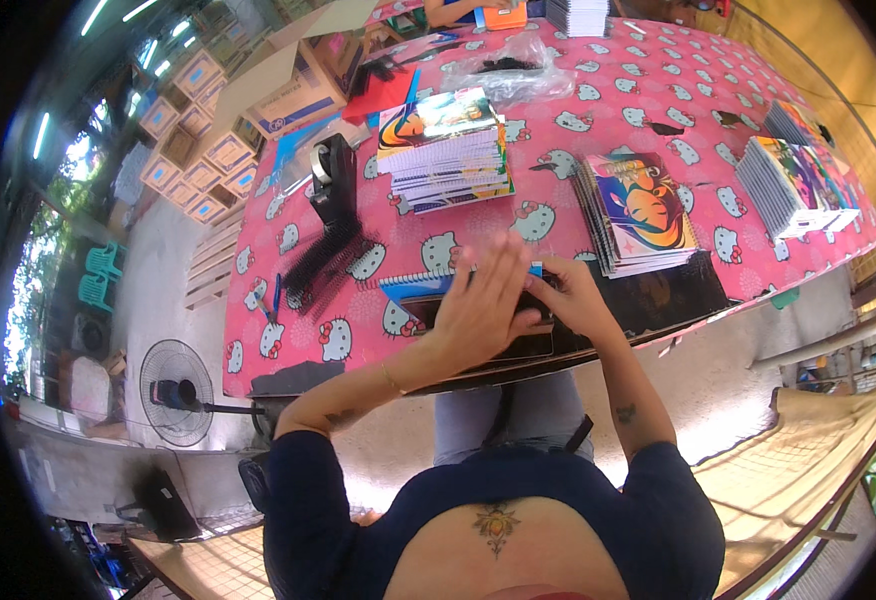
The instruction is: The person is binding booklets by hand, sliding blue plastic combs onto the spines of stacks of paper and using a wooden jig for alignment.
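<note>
A spiral notebook (406, 288) with a blue and dark cover lies in front of me at the table's near edge, its coil along the far side. My left hand (483, 305) rests flat across its cover, fingers stretched out and slightly blurred. At the notebook's right end, my right hand (570, 298) has its fingers bent around the edge, thumb on top. Part of the cover is hidden beneath both hands. Just beyond them stands a tall stack of notebooks (448, 165), and a second stack (640, 205) with colourful covers sits to the right.
A black tape dispenser (332, 180) and a heap of black plastic coils (328, 262) lie left of the stacks. More notebooks (796, 185) stand far right. Clear plastic wrap (513, 75) and an open cardboard box (303, 85) are farther back. Another person's arm (453, 12) shows across the table.
</note>
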`<move>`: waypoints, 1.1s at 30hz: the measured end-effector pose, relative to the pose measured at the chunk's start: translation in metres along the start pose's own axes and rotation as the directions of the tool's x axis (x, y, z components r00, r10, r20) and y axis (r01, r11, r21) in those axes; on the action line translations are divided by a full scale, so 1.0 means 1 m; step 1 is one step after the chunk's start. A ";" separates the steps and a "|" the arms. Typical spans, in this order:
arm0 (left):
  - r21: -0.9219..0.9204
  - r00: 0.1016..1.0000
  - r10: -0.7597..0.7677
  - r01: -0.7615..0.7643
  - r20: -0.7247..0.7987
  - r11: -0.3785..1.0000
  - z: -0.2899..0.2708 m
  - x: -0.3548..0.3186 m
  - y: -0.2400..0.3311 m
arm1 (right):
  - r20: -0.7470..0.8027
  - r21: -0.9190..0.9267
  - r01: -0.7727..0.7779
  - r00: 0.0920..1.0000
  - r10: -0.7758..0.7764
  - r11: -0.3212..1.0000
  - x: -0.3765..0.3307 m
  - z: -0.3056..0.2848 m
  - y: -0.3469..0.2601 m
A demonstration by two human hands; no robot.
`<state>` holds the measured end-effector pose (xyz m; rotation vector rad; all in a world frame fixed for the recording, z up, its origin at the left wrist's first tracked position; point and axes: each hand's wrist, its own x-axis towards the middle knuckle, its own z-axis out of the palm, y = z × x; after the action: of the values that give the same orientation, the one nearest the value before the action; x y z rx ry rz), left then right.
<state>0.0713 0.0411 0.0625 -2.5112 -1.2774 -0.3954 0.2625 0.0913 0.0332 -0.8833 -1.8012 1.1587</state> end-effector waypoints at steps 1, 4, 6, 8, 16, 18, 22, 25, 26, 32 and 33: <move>-0.063 0.999 -0.015 0.013 -0.034 0.998 -0.001 -0.004 0.006 | -0.001 -0.026 0.029 1.000 -0.029 0.999 -0.001 -0.003 0.000; -0.189 0.989 -0.079 0.054 -0.125 0.980 -0.014 -0.003 0.011 | -0.012 0.133 0.064 0.998 -0.063 0.989 0.000 -0.010 -0.002; -0.205 0.972 -0.150 0.111 -0.183 0.972 -0.020 0.013 -0.010 | 0.002 0.316 0.026 1.000 -0.028 0.949 0.001 -0.018 0.000; -0.319 0.979 -0.155 0.106 -0.132 0.942 -0.017 0.016 -0.018 | 0.075 0.171 -0.017 0.997 0.004 0.985 0.009 -0.033 0.003; -0.394 0.945 -0.205 0.093 -0.255 0.915 -0.015 0.019 -0.009 | 0.256 0.165 0.024 0.965 -0.066 0.986 0.032 -0.043 -0.013; -0.384 0.948 -0.230 0.132 -0.222 0.914 -0.023 0.016 -0.005 | 0.095 -0.180 0.187 0.981 -0.172 0.966 0.027 -0.029 -0.018; -0.477 0.951 -0.158 0.013 -0.266 0.879 -0.038 0.016 -0.018 | -0.112 0.097 0.195 0.977 -0.184 0.976 0.015 -0.004 -0.033; -0.648 0.952 -0.099 -0.120 -0.291 0.752 -0.083 0.038 -0.038 | -0.086 0.130 0.301 0.953 -0.291 0.945 0.008 -0.018 -0.043; -0.689 0.945 -0.058 -0.191 -0.321 0.699 -0.091 0.051 -0.048 | -0.052 0.023 0.305 0.951 -0.304 0.952 0.002 -0.032 -0.042; -0.487 0.899 -0.326 0.153 -0.292 0.860 -0.026 0.095 -0.191 | -0.512 -0.452 0.251 0.713 -0.479 0.856 -0.021 -0.106 -0.054; -0.374 0.926 -0.251 0.135 -0.281 0.918 -0.007 0.094 -0.202 | -0.459 -0.580 0.267 0.674 -0.579 0.770 -0.023 -0.116 -0.049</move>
<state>-0.0411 0.2216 0.1311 -2.4457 -1.4263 -1.1254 0.3696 0.0981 0.1032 -0.8829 -1.5972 0.0552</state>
